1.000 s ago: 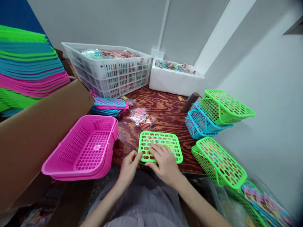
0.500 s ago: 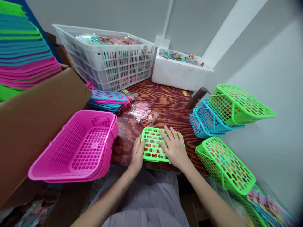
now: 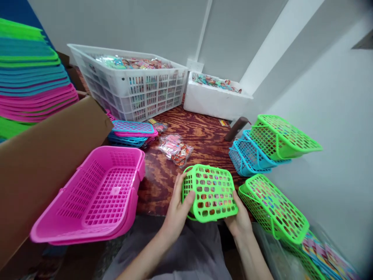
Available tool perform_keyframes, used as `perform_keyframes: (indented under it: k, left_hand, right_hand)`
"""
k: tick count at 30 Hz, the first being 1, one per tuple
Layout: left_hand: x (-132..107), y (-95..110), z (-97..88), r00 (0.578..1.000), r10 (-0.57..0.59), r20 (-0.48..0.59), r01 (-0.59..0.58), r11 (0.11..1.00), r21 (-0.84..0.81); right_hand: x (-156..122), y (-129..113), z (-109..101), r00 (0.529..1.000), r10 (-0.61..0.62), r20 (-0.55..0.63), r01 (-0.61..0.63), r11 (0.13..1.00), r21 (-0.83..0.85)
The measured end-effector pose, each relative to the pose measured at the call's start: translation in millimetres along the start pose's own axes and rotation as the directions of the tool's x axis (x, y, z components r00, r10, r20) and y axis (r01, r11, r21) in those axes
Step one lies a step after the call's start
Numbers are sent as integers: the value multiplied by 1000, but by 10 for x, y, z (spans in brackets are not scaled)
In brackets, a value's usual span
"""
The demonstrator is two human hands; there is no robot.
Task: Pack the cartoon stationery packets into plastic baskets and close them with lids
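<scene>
Between my two hands is a lidded green plastic basket (image 3: 215, 190), tilted, with colourful small items showing through the lid's holes. My left hand (image 3: 178, 208) grips its left side, thumb on the lid's edge and fingers along the slotted wall. My right hand (image 3: 239, 217) holds the right side, its fingers partly hidden beneath and behind the basket. Just beyond it, clear bags of small printed pieces (image 3: 175, 149) lie on the dark wood-grain table (image 3: 201, 128). To the left are nested pink baskets (image 3: 116, 190).
At the right stand a filled green basket (image 3: 276, 206) and blue baskets (image 3: 253, 153) with another green one on top. A white crate (image 3: 128, 81) and a white foam box (image 3: 217, 97) stand at the back. A cardboard box (image 3: 58, 155) and stacked lids (image 3: 32, 85) fill the left.
The green basket has been lifted and tilted, moving right and toward me. My right hand has gone from flat on the lid to gripping the right side. The view has shifted slightly.
</scene>
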State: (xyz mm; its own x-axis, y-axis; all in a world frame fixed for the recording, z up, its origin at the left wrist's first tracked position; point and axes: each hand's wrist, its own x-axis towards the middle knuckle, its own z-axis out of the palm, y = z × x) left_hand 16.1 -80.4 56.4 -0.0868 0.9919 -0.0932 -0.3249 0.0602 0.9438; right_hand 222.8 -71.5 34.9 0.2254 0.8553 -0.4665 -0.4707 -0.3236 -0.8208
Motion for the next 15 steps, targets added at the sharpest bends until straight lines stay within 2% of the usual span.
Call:
perform_keyframes:
  k: [3,6,8,11,13,15]
  left_hand:
    - [-90,246,11,992,33,121,-28,999,-43]
    - [-55,414,-10,960,-107,258,138,985,-104]
    - [-29,454,40,924,-204,323,247,964,-97]
    - [-28,449,302,869,-243,431,323,938,-122]
    - [-20,447,577,798,-232,556,366,920,-140]
    - [12,456,854,709,-187,680,385,910,-152]
  right_hand:
    - [-184,-178,-15,995,-47,84,45,998,31]
    - [-439,-289,-111,992,-104,65,100,993,61]
    - [-621,-324,-233,993,-119,1,118,989,91]
    - [-872,-431,-480,982,-104,-156,128,980,153]
    - [-1002,-597,-646,952,-108,-286,162,971,173]
    - [-1089,-833,-789,894,-126,-430,217,961,170]
